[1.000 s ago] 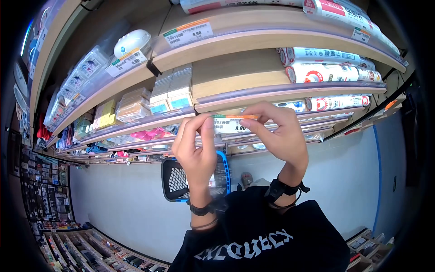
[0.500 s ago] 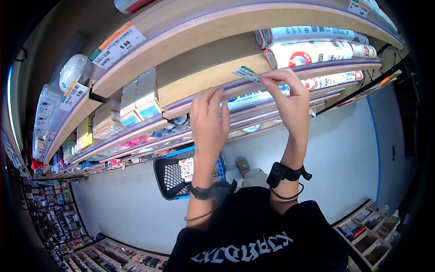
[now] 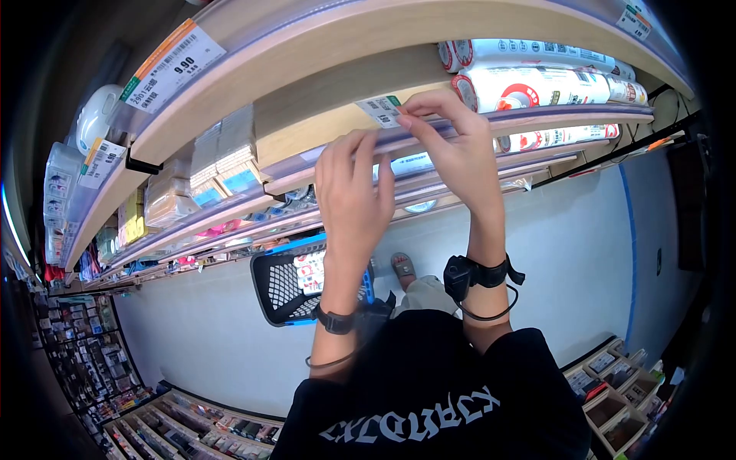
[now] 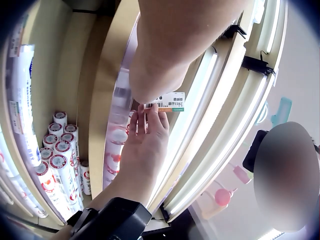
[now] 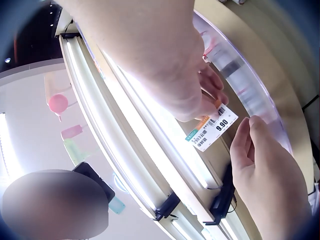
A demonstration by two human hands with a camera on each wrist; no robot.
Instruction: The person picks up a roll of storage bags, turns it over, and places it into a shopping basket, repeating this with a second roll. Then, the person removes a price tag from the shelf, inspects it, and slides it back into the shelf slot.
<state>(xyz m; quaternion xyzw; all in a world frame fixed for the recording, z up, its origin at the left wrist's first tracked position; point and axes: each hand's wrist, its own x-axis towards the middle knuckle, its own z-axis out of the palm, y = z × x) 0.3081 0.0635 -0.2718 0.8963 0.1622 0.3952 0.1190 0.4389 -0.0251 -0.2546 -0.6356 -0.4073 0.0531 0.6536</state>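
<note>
A white price tag with an orange and green edge is pinched by its orange end between thumb and fingers of my right hand. In the right wrist view the tag reads 9.90. My left hand is just left of it, with loosely bent fingers at the clear plastic strip on the shelf's front edge. Seen from the right wrist, the left hand stands apart from the tag, thumb and forefinger close together. The left wrist view shows the right hand at the tag.
White printed rolls lie at the shelf's right; stacked packs stand left. A larger price tag is on the upper shelf edge. A black and blue basket stands on the floor beside a foot.
Both hands held the tag by its ends at first; the left let go. The right hand kept it, and has since brought it left, near the left hand. The head view turned.
</note>
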